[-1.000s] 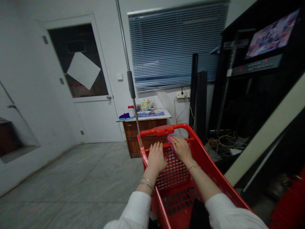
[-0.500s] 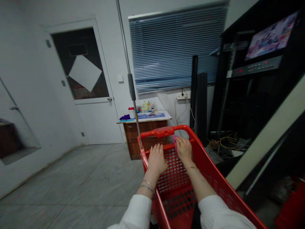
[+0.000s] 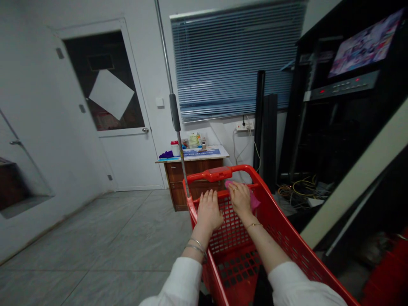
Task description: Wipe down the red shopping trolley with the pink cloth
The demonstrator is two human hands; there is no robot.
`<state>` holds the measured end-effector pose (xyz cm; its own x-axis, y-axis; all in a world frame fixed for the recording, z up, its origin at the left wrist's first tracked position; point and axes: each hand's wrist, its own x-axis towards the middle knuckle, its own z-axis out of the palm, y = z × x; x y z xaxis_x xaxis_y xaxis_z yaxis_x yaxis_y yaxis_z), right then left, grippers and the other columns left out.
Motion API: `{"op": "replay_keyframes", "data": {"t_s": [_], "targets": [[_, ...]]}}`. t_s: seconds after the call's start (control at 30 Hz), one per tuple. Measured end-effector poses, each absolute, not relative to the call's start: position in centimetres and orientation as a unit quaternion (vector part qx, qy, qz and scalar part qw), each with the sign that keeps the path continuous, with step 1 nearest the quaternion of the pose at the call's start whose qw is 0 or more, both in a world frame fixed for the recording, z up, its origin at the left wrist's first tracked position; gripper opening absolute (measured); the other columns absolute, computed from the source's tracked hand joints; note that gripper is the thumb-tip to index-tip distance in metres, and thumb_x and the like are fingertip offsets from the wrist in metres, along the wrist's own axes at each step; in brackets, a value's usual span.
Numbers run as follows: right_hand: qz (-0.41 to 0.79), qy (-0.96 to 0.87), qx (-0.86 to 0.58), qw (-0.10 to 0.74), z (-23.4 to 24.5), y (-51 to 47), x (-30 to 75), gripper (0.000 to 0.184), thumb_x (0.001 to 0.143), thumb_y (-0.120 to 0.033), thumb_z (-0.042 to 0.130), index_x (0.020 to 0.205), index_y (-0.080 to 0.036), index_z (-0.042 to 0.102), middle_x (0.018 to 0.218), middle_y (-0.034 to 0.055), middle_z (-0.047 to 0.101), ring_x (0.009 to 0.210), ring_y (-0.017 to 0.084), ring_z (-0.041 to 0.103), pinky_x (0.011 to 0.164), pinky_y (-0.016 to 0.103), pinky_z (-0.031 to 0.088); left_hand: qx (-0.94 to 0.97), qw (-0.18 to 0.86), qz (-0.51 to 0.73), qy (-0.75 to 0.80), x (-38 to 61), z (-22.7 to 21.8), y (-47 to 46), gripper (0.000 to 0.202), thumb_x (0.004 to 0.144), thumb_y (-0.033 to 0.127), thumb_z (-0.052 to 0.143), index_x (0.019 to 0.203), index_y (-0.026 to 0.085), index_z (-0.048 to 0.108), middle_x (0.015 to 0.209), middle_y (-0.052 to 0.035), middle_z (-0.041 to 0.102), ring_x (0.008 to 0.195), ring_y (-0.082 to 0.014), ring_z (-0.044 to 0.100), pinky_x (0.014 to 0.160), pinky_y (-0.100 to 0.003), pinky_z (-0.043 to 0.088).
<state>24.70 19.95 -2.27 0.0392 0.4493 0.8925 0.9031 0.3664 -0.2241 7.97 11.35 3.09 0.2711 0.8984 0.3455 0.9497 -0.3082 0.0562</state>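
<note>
A red plastic shopping cart (image 3: 270, 199) with latticed walls stands tilted in front of me. My left hand (image 3: 209, 210) is closed over the cart's inner rim below the handle, fingers over the top and thumb on the near side. My right hand (image 3: 240, 197) is closed on a pink cloth (image 3: 254, 201) at the same rim, right of the left hand. The cloth shows on both sides of the fingers, its middle hidden under them. Above both hands runs the cart's red handle (image 3: 218, 173).
A metal pole (image 3: 174, 112) rises at the cart's left corner. Behind is a wooden cabinet (image 3: 170, 182) with small bottles and a purple cloth (image 3: 166, 154) on top. Tangled cables (image 3: 302, 187) lie right, by a dark rack. A white door (image 3: 130, 163) is at left.
My right hand has shifted slightly left along the rim with the pink cloth, and more cloth now shows on its right side. My left hand stays on the rim.
</note>
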Motion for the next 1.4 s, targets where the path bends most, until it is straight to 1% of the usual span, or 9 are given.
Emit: {"op": "replay_keyframes", "data": {"t_s": [0.13, 0.27, 0.37, 0.5, 0.67, 0.87, 1.07, 1.23, 1.4], "targets": [[-0.202, -0.722, -0.462, 0.474, -2.0, 20.1, 25.1, 0.036, 0.1, -0.034, 0.039, 0.117, -0.021, 0.068, 0.115, 0.0089, 0.069, 0.107, 0.021, 0.057, 0.096, 0.035, 0.04, -0.795, 0.075, -0.158, -0.581, 7.9, 3.1, 11.3, 0.073, 0.08, 0.03, 0.048, 0.147, 0.004, 0.034, 0.157, -0.0174, 0.033, 0.146, -0.0293, 0.027, 0.123, -0.047, 0.016], [-0.19, -0.641, -0.54, 0.512, -1.8, 20.7, 25.7, 0.039, 0.1, -0.031, 0.037, 0.105, -0.018, 0.073, 0.102, 0.0114, 0.071, 0.1, 0.022, 0.058, 0.095, 0.039, 0.04, -0.797, 0.075, -0.152, -0.58, 7.9, 3.1, 11.4, 0.075, 0.08, 0.03, 0.048, 0.148, 0.003, 0.032, 0.158, -0.0174, 0.032, 0.147, -0.0292, 0.026, 0.123, -0.046, 0.014], [-0.207, -0.643, -0.526, 0.516, -2.2, 20.6, 23.8, 0.037, 0.1, -0.029, 0.037, 0.105, -0.018, 0.072, 0.108, 0.012, 0.07, 0.107, 0.024, 0.055, 0.102, 0.044, 0.034, -0.793, 0.086, -0.149, -0.584, 7.9, 2.9, 11.4, 0.076, 0.078, 0.028, 0.049, 0.148, 0.003, 0.032, 0.157, -0.0168, 0.033, 0.147, -0.0296, 0.026, 0.123, -0.047, 0.014], [-0.2, -0.707, -0.466, 0.493, -2.1, 20.6, 24.3, 0.037, 0.1, -0.032, 0.038, 0.11, -0.018, 0.07, 0.111, 0.011, 0.07, 0.107, 0.022, 0.056, 0.101, 0.039, 0.037, -0.794, 0.087, -0.149, -0.583, 7.9, 2.9, 11.4, 0.074, 0.079, 0.028, 0.048, 0.148, 0.003, 0.032, 0.157, -0.0158, 0.033, 0.146, -0.029, 0.027, 0.123, -0.046, 0.015], [-0.192, -0.633, -0.54, 0.521, -1.9, 21.1, 26.0, 0.042, 0.101, -0.032, 0.033, 0.1, -0.016, 0.072, 0.102, 0.0126, 0.07, 0.098, 0.023, 0.057, 0.094, 0.039, 0.039, -0.795, 0.089, -0.151, -0.58, 7.9, 2.8, 11.5, 0.074, 0.08, 0.029, 0.047, 0.148, 0.003, 0.032, 0.157, -0.0161, 0.033, 0.146, -0.0292, 0.026, 0.124, -0.046, 0.014], [-0.197, -0.701, -0.468, 0.501, -2.6, 20.4, 23.4, 0.036, 0.101, -0.035, 0.039, 0.112, -0.021, 0.07, 0.113, 0.0087, 0.069, 0.106, 0.022, 0.055, 0.099, 0.038, 0.037, -0.793, 0.079, -0.159, -0.582, 7.9, 2.6, 11.7, 0.076, 0.078, 0.029, 0.048, 0.148, 0.003, 0.032, 0.157, -0.0145, 0.034, 0.146, -0.0293, 0.026, 0.124, -0.046, 0.013], [-0.171, -0.637, -0.539, 0.523, -1.9, 21.4, 25.7, 0.041, 0.1, -0.036, 0.036, 0.102, -0.018, 0.072, 0.101, 0.0113, 0.071, 0.095, 0.022, 0.056, 0.09, 0.036, 0.04, -0.797, 0.076, -0.159, -0.578, 7.9, 2.7, 11.6, 0.076, 0.078, 0.03, 0.048, 0.148, 0.003, 0.032, 0.157, -0.0158, 0.033, 0.147, -0.0294, 0.026, 0.124, -0.046, 0.013], [-0.194, -0.694, -0.477, 0.504, -2.6, 20.7, 23.4, 0.037, 0.1, -0.036, 0.038, 0.11, -0.021, 0.07, 0.113, 0.01, 0.069, 0.108, 0.022, 0.054, 0.098, 0.038, 0.036, -0.793, 0.077, -0.157, -0.583, 7.8, 2.6, 11.6, 0.076, 0.078, 0.03, 0.048, 0.148, 0.004, 0.033, 0.158, -0.0152, 0.033, 0.147, -0.029, 0.025, 0.124, -0.046, 0.012], [-0.165, -0.675, -0.525, 0.492, -1.8, 21.8, 25.9, 0.039, 0.1, -0.036, 0.036, 0.101, -0.019, 0.072, 0.1, 0.0094, 0.07, 0.093, 0.02, 0.056, 0.086, 0.033, 0.039, -0.795, 0.073, -0.153, -0.583, 7.7, 2.8, 11.6, 0.075, 0.08, 0.031, 0.046, 0.148, 0.003, 0.032, 0.158, -0.0152, 0.033, 0.147, -0.0295, 0.025, 0.123, -0.046, 0.014]]}}
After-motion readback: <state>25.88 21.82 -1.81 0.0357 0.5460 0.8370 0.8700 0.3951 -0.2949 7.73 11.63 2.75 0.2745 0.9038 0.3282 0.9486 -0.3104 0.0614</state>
